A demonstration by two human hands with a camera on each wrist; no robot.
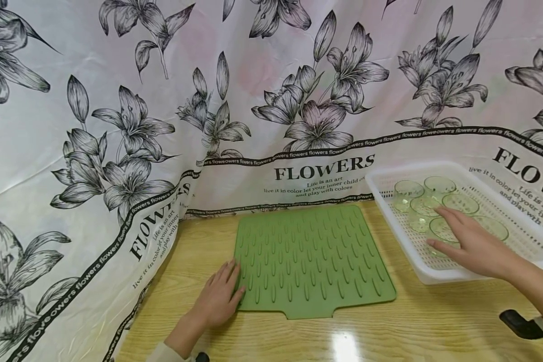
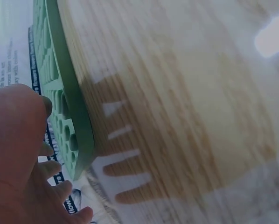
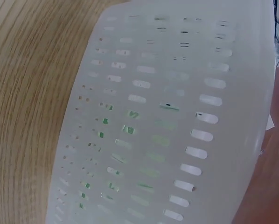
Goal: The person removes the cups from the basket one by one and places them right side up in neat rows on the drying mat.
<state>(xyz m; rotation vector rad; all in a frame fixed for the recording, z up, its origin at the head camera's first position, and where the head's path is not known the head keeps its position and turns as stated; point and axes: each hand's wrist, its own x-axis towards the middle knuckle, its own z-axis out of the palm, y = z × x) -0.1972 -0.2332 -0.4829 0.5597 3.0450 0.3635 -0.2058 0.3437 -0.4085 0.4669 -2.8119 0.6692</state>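
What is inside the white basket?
At least six greenish glasses show in the white basket; the right hand hides part of the nearer ones and whatever lies beneath it.

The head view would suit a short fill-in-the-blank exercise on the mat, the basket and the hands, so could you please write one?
1. The ridged mat on the wooden table is coloured ____.
2. The hand over the glasses in the white basket is the person's ____ one.
3. The largest capital letters on the cloth behind the mat spell ____.

Missing words: green; right; FLOWERS.
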